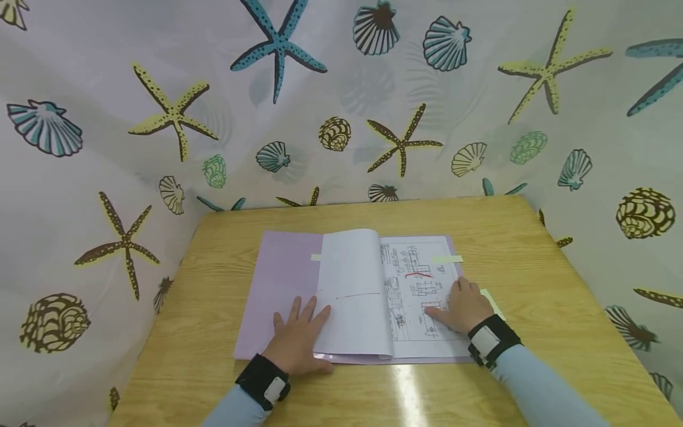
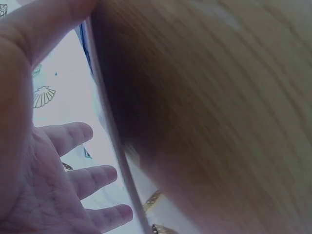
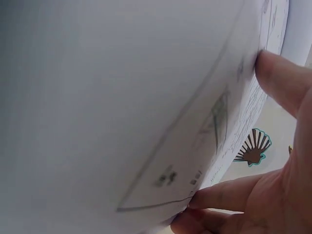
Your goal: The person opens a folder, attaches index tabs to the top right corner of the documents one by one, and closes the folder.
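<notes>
A lilac folder (image 1: 283, 267) lies open with its sheets turned like a book. The turned white sheet (image 1: 352, 326) on the left is mostly blank, with a thin red line across it. On the right, a page of technical drawings (image 1: 408, 320) carries red marks. My left hand (image 1: 296, 345) rests with spread fingers on the folder's lower left, its thumb near the bottom edge. My right hand (image 1: 465, 308) lies on the drawing page, thumb stretched across the print. In the right wrist view its fingertips (image 3: 200, 197) are right at the page's edge.
The wooden table (image 1: 203, 332) carries the folder near its middle. Pale tabs stick to the pages, one yellow-green tab (image 1: 447, 259) at upper right and another tab (image 1: 493, 303) beside the right hand. A cloth with shells and starfish (image 1: 331, 77) surrounds the table's back and sides.
</notes>
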A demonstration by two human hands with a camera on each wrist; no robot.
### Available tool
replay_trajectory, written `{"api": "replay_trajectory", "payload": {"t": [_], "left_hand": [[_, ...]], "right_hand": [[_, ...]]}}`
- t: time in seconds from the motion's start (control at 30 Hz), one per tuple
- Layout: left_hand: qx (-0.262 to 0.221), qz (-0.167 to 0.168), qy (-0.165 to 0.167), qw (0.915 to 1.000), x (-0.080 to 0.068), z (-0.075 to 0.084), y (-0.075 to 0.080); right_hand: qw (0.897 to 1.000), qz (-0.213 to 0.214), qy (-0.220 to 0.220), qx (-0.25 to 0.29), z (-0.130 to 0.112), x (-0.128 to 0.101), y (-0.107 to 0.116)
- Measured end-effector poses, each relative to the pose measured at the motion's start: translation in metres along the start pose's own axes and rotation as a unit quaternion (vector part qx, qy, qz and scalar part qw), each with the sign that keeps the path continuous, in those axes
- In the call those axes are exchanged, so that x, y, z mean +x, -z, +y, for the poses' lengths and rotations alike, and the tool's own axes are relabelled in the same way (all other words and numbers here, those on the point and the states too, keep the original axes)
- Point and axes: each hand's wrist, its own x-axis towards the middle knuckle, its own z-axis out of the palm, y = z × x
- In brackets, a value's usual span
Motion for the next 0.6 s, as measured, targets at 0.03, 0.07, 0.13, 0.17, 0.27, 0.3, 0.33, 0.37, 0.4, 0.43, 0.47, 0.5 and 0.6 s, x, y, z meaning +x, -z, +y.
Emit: {"api": "replay_trajectory", "payload": {"t": [0.03,0.07,0.13,0.17,0.27,0.3,0.33,0.37,0.4,0.43,0.47,0.5,0.6], "left_hand": [[0.001,0.001,0.001,1.0,0.0,-0.001,-0.002],[0.003,0.002,0.002,1.0,0.0,-0.001,-0.003],[0.004,0.003,0.004,1.0,0.0,-0.002,-0.006],[0.003,0.003,0.005,1.0,0.0,-0.002,-0.007],[0.003,0.001,0.009,0.9999,0.0,-0.003,-0.011],[0.003,0.0,0.011,0.9999,0.0,-0.003,-0.011],[0.004,-0.001,0.011,0.9999,-0.001,-0.003,-0.012],[0.003,-0.001,0.012,0.9999,-0.001,-0.003,-0.012],[0.004,-0.001,0.012,0.9999,-0.001,-0.003,-0.012],[0.004,0.0,0.012,0.9999,-0.002,-0.002,-0.012],[0.005,-0.001,0.013,0.9999,-0.002,-0.002,-0.012],[0.005,-0.002,0.014,0.9999,-0.002,-0.002,-0.012],[0.004,-0.003,0.012,0.9999,-0.002,0.0,-0.01]], "right_hand": [[1.0,0.002,0.002,-0.003,0.0,0.0,0.0],[1.0,0.003,0.003,-0.006,-0.001,-0.001,0.0],[1.0,0.007,0.006,-0.012,-0.001,-0.001,0.0],[1.0,0.008,0.006,-0.015,-0.002,-0.001,0.0],[1.0,0.009,0.008,-0.018,-0.002,-0.002,0.001],[1.0,0.01,0.008,-0.018,-0.002,-0.002,0.001],[1.0,0.009,0.009,-0.016,-0.003,-0.002,0.001],[1.0,0.01,0.01,-0.014,-0.003,-0.002,0.001],[1.0,0.01,0.011,-0.012,-0.002,-0.002,0.0],[1.0,0.011,0.011,-0.01,-0.002,-0.002,0.0],[1.0,0.012,0.012,-0.008,-0.002,-0.002,-0.001],[1.0,0.013,0.013,-0.007,-0.002,-0.002,-0.001],[1.0,0.014,0.014,-0.007,-0.001,-0.002,-0.001]]}}
